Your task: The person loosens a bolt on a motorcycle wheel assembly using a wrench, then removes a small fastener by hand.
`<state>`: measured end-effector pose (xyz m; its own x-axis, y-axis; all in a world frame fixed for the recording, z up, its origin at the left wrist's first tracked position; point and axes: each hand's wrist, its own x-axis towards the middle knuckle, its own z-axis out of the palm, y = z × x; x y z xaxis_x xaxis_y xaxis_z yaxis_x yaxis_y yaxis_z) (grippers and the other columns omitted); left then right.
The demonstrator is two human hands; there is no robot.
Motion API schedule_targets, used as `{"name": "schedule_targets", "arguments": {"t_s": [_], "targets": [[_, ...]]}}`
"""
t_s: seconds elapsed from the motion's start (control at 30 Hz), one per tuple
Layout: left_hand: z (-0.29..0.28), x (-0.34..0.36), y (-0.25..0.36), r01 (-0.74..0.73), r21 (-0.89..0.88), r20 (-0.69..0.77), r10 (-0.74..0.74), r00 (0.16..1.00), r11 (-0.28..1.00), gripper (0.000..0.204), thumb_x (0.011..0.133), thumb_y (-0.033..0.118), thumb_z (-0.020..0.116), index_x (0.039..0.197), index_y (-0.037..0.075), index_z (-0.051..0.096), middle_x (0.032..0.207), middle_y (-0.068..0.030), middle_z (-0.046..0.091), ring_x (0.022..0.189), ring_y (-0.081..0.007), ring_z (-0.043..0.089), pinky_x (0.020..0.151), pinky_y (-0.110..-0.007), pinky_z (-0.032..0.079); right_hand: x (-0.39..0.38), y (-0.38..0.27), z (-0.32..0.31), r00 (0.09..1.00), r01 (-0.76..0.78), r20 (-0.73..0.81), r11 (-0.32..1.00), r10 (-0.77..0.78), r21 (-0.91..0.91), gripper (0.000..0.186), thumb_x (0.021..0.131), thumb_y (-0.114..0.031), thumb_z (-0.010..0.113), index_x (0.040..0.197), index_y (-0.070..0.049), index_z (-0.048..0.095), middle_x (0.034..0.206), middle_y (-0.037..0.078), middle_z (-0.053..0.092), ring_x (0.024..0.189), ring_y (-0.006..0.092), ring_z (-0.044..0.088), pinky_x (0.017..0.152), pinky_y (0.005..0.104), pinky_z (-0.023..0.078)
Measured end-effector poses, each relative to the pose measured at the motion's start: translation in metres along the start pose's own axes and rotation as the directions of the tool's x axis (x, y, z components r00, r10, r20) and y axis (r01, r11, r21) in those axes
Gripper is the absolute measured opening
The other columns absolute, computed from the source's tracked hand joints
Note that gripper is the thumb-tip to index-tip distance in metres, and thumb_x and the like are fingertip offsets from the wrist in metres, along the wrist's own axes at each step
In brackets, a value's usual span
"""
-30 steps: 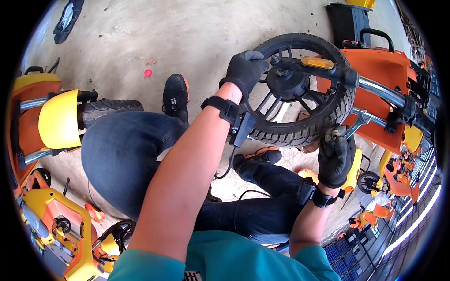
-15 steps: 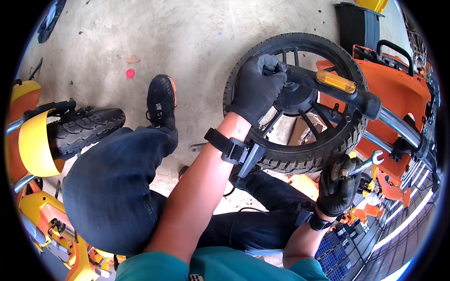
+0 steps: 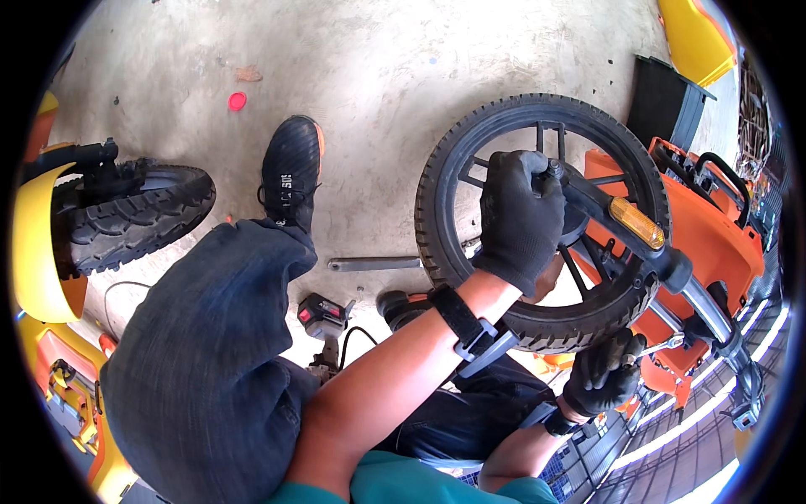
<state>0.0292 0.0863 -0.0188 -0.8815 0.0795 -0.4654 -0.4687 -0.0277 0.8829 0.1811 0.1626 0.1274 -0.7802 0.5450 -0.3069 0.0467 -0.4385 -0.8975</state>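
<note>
Looking down past our knees, we take the black wheel (image 3: 457, 252) as our landmark: it sits right of centre, its flat side turned up toward us, so its axle line runs roughly toward the camera. The fork (image 3: 672, 269) crossing the wheel has its long axis running from the hub down and to the right, with an orange reflector (image 3: 636, 223) on it.

Our left hand (image 3: 520, 214), in a black glove, lies over the hub, fingers curled tight around a small tool or axle end there; we cannot tell which. Our right hand (image 3: 604, 374), also gloved, is below the wheel's lower rim, fingers closed on a silvery wrench (image 3: 663, 344) that points toward the fork.

Left of the wheel a long grey bar (image 3: 374, 264) lies flat on the concrete, one end toward the tyre. Below it rests a power tool (image 3: 323, 315) with a red patch. Far left stands a second knobby tyre (image 3: 134, 214) under a yellow fender (image 3: 34, 252). Right of the wheel is the orange body (image 3: 714, 227). We see no containers with visible contents.
</note>
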Motion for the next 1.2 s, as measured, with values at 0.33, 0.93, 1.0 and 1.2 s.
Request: {"name": "schedule_targets", "arguments": {"t_s": [0.33,0.93,1.0,1.2], "targets": [[-0.002,0.001,0.001,-0.034,-0.034,0.021,0.035,0.999,0.999,0.017,0.079,0.004,0.061,0.095,-0.002,0.06,0.089,-0.0112,0.062,0.076,-0.0159,0.063,0.071,-0.027,0.051,0.002,-0.004,-0.002,1.0,0.014,-0.015,0.999,-0.013,0.032,0.016,0.089,-0.016,0.054,0.084,-0.007,0.042,0.071,0.005,0.044,0.038,0.0077,0.039,0.033,0.0192,0.035],[-0.032,0.042,-0.004,-0.177,-0.048,0.453,0.18,0.873,0.983,0.022,0.082,0.005,0.06,0.103,-0.001,0.064,0.096,-0.0132,0.066,0.086,-0.0172,0.064,0.078,-0.029,0.051,0.012,-0.007,0.002,0.997,0.063,-0.033,0.998,-0.064,-0.021,0.015,0.092,-0.018,0.05,0.085,-0.007,0.044,0.073,0.005,0.045,0.038,0.0055,0.038,0.032,0.0171,0.034],[-0.031,0.042,-0.005,-0.161,-0.06,0.447,0.17,0.878,0.985,0.023,0.081,0.004,0.061,0.103,0.0,0.064,0.096,-0.0129,0.067,0.086,-0.0171,0.064,0.078,-0.029,0.051,0.015,-0.009,0.0,0.997,0.068,-0.027,0.997,-0.068,-0.024,0.014,0.093,-0.017,0.049,0.085,-0.006,0.044,0.073,0.005,0.045,0.038,0.0053,0.038,0.032,0.017,0.034],[-0.027,0.036,-0.004,-0.012,-0.109,0.394,0.054,0.917,0.994,0.017,0.079,0.002,0.063,0.096,-0.002,0.064,0.088,-0.0107,0.066,0.078,-0.014,0.063,0.072,-0.026,0.05,0.016,-0.011,0.0,0.994,0.095,-0.038,0.988,-0.1,-0.118,0.015,0.091,-0.017,0.054,0.086,-0.005,0.045,0.073,0.006,0.045,0.037,0.0041,0.036,0.031,0.016,0.032]]}}
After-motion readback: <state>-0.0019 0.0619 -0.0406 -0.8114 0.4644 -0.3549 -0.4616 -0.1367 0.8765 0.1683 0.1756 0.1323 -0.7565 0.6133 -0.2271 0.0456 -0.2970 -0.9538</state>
